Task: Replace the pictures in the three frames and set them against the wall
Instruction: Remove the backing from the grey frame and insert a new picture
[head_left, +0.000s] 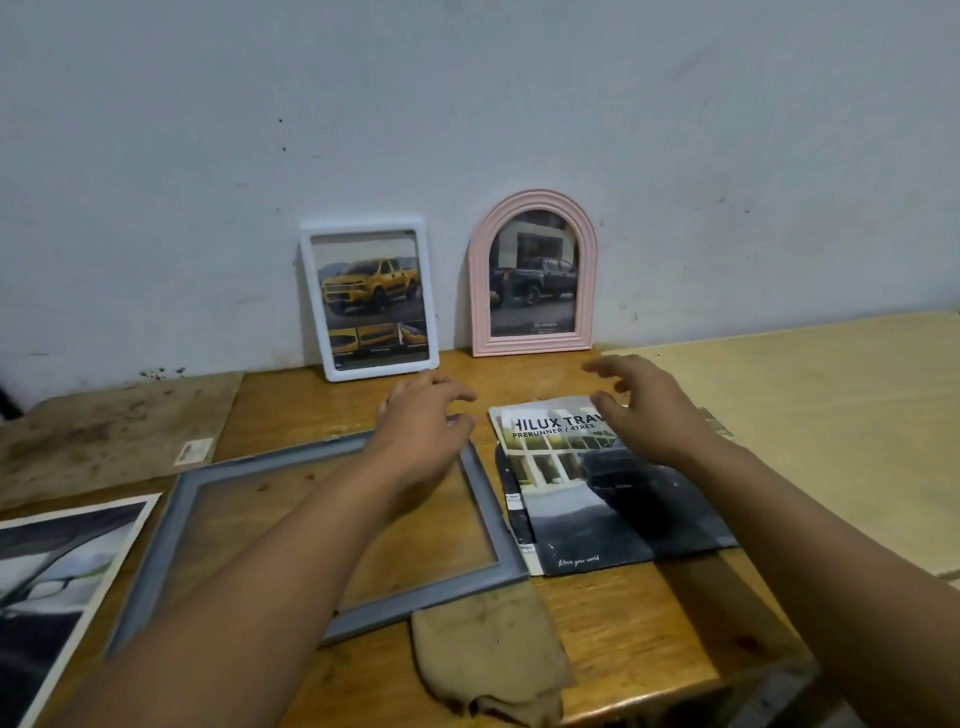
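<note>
Two frames at the wall, grey frame flat

Head view: white frame (370, 301) and pink arched frame (533, 275) lean on the wall (467, 104) at 12 o'clock. Grey frame (156, 561) lies empty at 7 o'clock, brochure (582, 525) at 4. Left hand (423, 415) and right hand (644, 402) hover with loose, spread fingers, holding nothing

Three picture frames were counted: one white rectangular plastic frame (370, 300), one pink arched frame (533, 274), one grey rectangular frame (317, 540). Two loose printed pictures (597, 488) (57, 582), one beige cloth (491, 657), and two hands (423, 423) (649, 405) were seen.
</note>
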